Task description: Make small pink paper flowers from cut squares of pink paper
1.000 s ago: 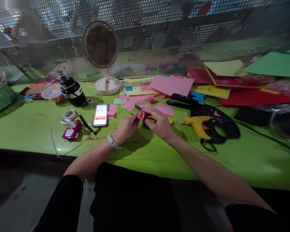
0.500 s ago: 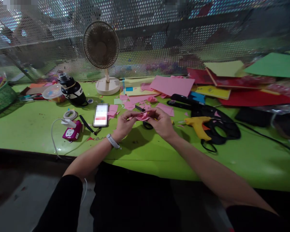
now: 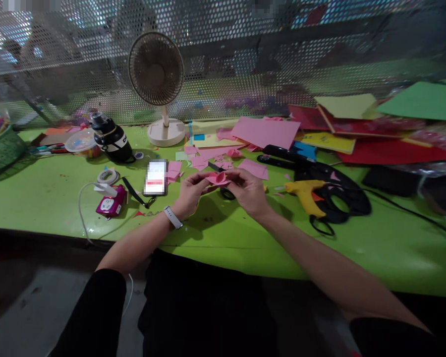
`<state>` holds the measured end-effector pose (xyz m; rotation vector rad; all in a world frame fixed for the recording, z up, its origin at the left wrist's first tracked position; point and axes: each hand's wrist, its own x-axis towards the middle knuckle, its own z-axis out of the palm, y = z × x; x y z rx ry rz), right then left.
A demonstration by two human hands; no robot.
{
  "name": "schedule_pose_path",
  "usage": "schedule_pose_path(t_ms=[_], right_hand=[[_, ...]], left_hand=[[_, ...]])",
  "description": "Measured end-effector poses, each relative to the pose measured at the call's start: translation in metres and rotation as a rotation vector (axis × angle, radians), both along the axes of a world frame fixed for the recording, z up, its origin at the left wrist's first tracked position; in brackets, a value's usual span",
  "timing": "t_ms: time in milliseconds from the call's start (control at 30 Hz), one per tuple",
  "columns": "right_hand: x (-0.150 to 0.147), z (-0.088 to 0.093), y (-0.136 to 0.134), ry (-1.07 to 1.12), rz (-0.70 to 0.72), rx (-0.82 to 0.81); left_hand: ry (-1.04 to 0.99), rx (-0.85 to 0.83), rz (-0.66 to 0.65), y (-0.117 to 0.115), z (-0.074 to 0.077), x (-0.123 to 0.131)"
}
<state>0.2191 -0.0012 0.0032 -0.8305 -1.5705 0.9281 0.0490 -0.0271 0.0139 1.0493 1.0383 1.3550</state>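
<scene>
A small pink paper flower (image 3: 219, 178) with a curled middle is held up over the table's near half. My left hand (image 3: 191, 192) pinches its left edge between thumb and fingers. On the opposite side, my right hand (image 3: 248, 191) grips the right edge the same way. Just below and behind the hands lie scissors (image 3: 228, 193), partly hidden by the paper and fingers. Pink paper scraps (image 3: 223, 161) are scattered beyond them, with another folded pink piece (image 3: 234, 153) among the scraps.
On the right lie a yellow glue gun (image 3: 305, 191), a black stapler (image 3: 282, 154) and stacked coloured paper (image 3: 386, 144). Leftward are a phone (image 3: 155, 177), a purple power adapter (image 3: 111, 202), a tape roll (image 3: 108, 176) and a black bottle (image 3: 111, 139). A fan (image 3: 166, 132) stands behind.
The pink paper flower has been tilted and its curled middle now shows more openly. Both hands keep their hold with small finger shifts; the things on the table stay put.
</scene>
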Motion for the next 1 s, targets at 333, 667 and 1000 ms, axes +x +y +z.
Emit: schedule_pose_path(t_ms=[333,667,1000], right_hand=[[0.001,-0.003,-0.002,-0.002,-0.044,0.139],[-0.001,0.007,-0.009,0.09,-0.052,0.077],[-0.004,0.001,0.004,0.165,0.011,-0.238]], left_hand=[[-0.197,-0.023,0.012,-0.004,0.006,0.003],[-0.159,0.105,-0.019,-0.003,0.001,0.003],[0.089,-0.005,-0.051,0.002,-0.001,-0.003]])
